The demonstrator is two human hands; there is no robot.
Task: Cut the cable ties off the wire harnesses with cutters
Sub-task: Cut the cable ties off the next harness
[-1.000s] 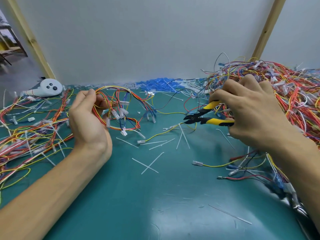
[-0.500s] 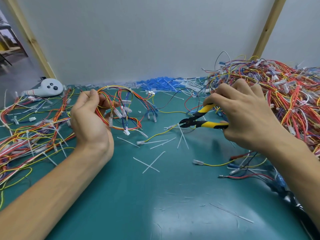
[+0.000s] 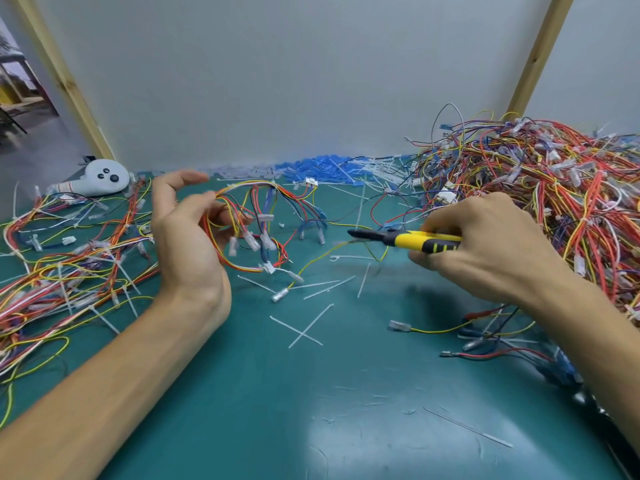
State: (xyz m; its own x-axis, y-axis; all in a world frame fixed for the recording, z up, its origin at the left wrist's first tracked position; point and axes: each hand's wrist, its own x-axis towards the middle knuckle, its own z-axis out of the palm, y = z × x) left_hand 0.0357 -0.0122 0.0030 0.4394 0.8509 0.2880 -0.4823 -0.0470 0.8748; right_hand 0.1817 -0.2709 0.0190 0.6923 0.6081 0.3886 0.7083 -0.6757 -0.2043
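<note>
Left hand (image 3: 188, 247) curled round a looped multicoloured wire harness (image 3: 266, 241), right hand (image 3: 485, 247) clamped on slim yellow-handled cutters (image 3: 412, 240).

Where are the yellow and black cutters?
In the head view, the yellow-and-black cutters sit right of centre, gripped by the right hand, black tips pointing at the multicoloured wire harness in the left hand.

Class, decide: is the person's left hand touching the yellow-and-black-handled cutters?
Apart. Head view: multicoloured wire harness and green mat lie between left hand and cutters.
</note>
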